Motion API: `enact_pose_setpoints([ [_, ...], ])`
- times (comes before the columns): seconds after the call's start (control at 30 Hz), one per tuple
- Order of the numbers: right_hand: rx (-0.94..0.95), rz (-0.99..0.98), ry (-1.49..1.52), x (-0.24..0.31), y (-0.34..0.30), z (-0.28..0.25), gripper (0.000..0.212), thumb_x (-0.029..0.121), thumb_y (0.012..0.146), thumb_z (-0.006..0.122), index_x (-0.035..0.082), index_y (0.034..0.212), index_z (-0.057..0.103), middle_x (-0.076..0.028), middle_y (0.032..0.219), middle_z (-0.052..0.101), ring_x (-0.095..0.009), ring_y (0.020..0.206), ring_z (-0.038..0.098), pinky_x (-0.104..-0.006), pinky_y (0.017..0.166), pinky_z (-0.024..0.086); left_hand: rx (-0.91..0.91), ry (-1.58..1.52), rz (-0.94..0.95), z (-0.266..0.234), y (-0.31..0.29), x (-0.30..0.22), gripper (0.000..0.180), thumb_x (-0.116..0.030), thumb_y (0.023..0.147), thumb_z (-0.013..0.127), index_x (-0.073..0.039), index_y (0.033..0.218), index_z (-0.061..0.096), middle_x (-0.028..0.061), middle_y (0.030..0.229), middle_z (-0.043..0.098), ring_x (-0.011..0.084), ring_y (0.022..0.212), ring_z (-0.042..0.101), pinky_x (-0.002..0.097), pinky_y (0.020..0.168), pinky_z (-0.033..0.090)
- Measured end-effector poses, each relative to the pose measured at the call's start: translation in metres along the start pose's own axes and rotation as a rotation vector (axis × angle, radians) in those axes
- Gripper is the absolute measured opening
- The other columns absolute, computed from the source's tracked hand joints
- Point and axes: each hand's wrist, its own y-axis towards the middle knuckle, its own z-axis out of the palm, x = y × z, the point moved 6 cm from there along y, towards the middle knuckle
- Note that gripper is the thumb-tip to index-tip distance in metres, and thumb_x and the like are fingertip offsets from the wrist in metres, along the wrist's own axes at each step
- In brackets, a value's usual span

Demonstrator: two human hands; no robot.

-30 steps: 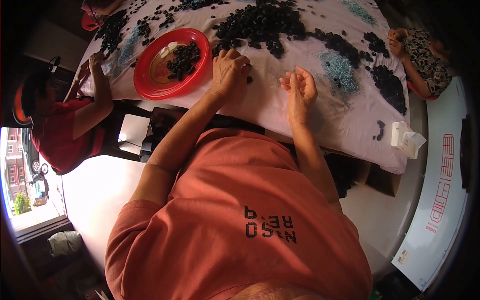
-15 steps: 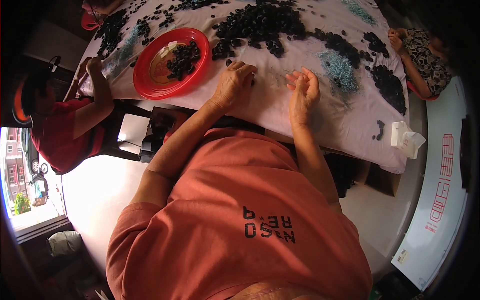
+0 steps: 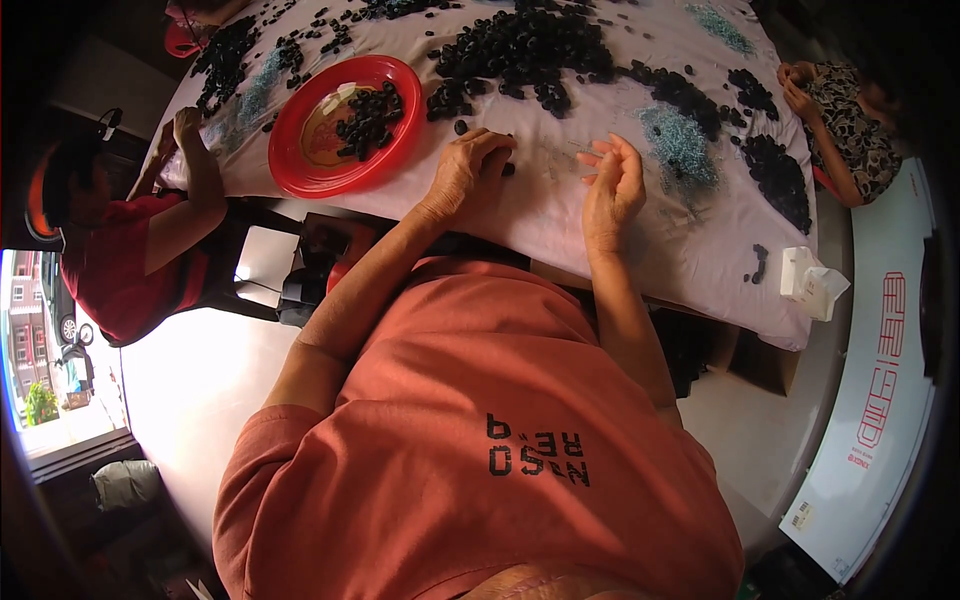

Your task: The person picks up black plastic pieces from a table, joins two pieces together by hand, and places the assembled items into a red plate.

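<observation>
My left hand rests over the cloth with its fingers curled. A small black piece shows at its fingertips, and another black piece lies on the cloth just beyond the knuckles. To the right, my right hand is raised a little with thumb and forefinger brought together and the other fingers loosely bent. Whatever it pinches is too small to make out. A pile of tiny light-blue pieces lies just beyond it. On the left stands a red round tray holding several black ring-like pieces.
A large heap of black pieces covers the far middle of the pink-white cloth. More black pieces lie right, near a tissue box. One person in red sits left; another in patterned clothing sits right.
My right hand has turned slightly and shifted a little right, its fingers drawing closer together. My left hand stays almost in place, with the black piece showing a bit more.
</observation>
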Motion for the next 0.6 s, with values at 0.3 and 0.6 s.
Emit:
enact_pose_setpoints([
  [0.3,0.032,-0.174,-0.331,0.008,-0.001,0.004,0.017,0.004,0.097,0.051,0.001,0.111,0.06,-0.015,0.099,0.068,-0.024,0.078,0.071,-0.0344,0.07,0.055,-0.029,-0.014,-0.041,-0.005,0.0,-0.002,0.011,-0.005,0.085,0.061,-0.004,0.093,0.069,0.014,0.088,0.068,0.033,0.084,0.065,0.0395,0.074,0.052],
  [0.6,0.149,-0.145,-0.378,0.008,-0.004,0.01,0.017,0.002,0.096,0.05,0.002,0.11,0.06,-0.015,0.099,0.066,-0.026,0.079,0.07,-0.0356,0.069,0.054,-0.028,-0.002,-0.032,-0.004,0.0,0.0,0.011,-0.006,0.085,0.061,-0.004,0.093,0.069,0.0135,0.087,0.068,0.033,0.084,0.065,0.0399,0.074,0.052],
])
